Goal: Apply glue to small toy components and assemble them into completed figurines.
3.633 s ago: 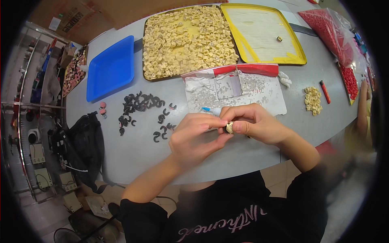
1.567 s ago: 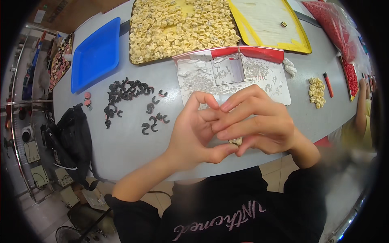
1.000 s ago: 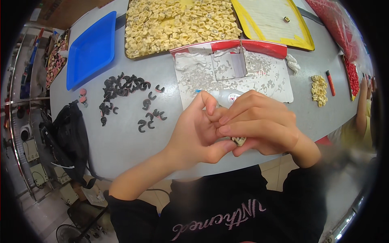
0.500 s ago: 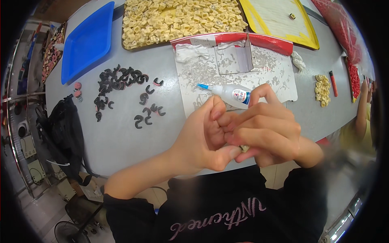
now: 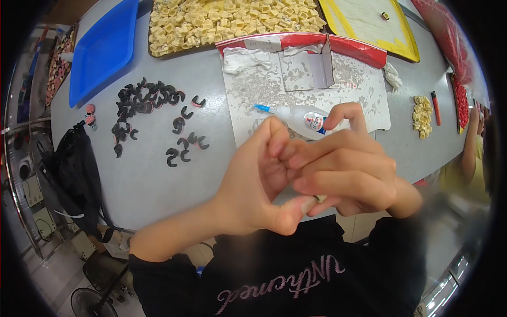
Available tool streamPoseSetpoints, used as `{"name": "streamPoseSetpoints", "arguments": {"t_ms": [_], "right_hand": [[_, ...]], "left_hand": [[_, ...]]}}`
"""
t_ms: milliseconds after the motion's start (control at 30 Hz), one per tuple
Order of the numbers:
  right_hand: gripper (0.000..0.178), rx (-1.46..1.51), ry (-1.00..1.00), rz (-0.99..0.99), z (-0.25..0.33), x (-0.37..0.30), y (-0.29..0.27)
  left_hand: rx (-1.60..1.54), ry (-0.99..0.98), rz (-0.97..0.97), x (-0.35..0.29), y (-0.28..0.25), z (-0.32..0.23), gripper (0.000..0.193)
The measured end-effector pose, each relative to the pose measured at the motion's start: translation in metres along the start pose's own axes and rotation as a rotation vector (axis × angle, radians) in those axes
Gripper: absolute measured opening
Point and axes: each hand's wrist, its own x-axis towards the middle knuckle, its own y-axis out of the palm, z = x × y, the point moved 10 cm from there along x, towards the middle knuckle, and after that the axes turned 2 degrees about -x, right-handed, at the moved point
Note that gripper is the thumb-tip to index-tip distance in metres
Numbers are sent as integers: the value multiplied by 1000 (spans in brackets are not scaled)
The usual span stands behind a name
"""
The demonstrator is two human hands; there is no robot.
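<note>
Close in front of my chest, my left hand [image 5: 251,182] and my right hand [image 5: 351,169] meet with fingers curled. A small pale-yellow piece [image 5: 320,198] is pinched between my left thumb and the fingers of my right hand; most of it is hidden. Just beyond my fingers, a clear squeeze bottle with a blue nozzle [image 5: 303,120] lies on a white sheet [image 5: 245,87] covered in grey marks. My raised right index finger overlaps the bottle's end in view; contact cannot be told. Black curved pieces [image 5: 150,98] lie loosely heaped to the left.
A tray of pale-yellow hollow pieces [image 5: 237,21] is at the back, beside a yellow-edged tray [image 5: 404,39]. An open small box [image 5: 317,71] stands on the sheet. At left are a blue tray [image 5: 103,50] and black bag [image 5: 74,174]; at right, a red marker [image 5: 435,108] and another person's arm [image 5: 470,145].
The small piece has turned or sunk between my fingers, and less of it shows. My left hand has shifted slightly left, while the table scene has moved a little left in view.
</note>
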Motion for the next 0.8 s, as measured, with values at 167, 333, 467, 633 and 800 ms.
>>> {"name": "streamPoseSetpoints", "arguments": {"t_ms": [167,333,467,633,800], "right_hand": [[61,122,20,82,-13,-1,1],[45,364,259,-36,-37,-7,-4],[25,625,538,-55,-51,-16,13],[16,737,650,10,-55,-21,21],[16,805,630,52,-48,-19,22]], "left_hand": [[447,424,-98,-7,1,-44,64],[811,800,-177,-21,10,-73,62],[939,810,-184,-23,11,-72,64],[1003,865,-168,-25,17,-74,63],[1156,979,-59,-34,35,-76,65]]}}
